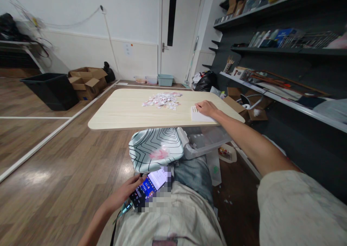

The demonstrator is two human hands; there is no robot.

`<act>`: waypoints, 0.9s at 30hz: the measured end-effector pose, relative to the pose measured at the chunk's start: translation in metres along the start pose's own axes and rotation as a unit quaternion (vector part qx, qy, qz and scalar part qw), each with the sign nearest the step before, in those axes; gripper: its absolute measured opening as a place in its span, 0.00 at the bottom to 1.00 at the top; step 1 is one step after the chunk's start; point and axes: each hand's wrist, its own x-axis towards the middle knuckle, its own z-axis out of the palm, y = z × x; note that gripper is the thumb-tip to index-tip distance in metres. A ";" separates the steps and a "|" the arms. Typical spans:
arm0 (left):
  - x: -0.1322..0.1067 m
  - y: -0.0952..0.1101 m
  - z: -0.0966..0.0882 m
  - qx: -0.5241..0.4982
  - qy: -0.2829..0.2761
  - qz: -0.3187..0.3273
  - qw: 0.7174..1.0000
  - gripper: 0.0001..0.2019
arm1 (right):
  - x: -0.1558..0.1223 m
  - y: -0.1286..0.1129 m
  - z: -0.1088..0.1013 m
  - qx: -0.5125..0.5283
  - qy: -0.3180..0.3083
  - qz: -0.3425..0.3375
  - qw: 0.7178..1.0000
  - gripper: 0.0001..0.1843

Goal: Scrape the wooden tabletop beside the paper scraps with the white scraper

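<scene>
My left hand (129,189) holds a lit smartphone (150,186) over my lap, its fingers along the phone's left edge. Part of the phone is covered by a pixelated patch. On the table, my right hand (207,108) is closed and rests on a white card (197,116) with a row of small marks or pieces near its top. Whatever those fingers may pinch is too small to make out. A pile of small white and pink paper-like pieces (164,100) lies left of this hand, apart from it.
The pale wooden table (119,110) stands before me. Under its front edge are a patterned cushion-like item (155,148) and a clear plastic bin (203,143). Loaded shelves (284,50) line the right side. A black bin (51,90) and cardboard boxes (86,81) stand left.
</scene>
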 end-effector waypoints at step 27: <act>0.113 0.136 -0.237 0.402 0.317 0.258 0.820 0.44 | -0.012 0.046 0.025 0.083 0.050 0.266 0.959 0.29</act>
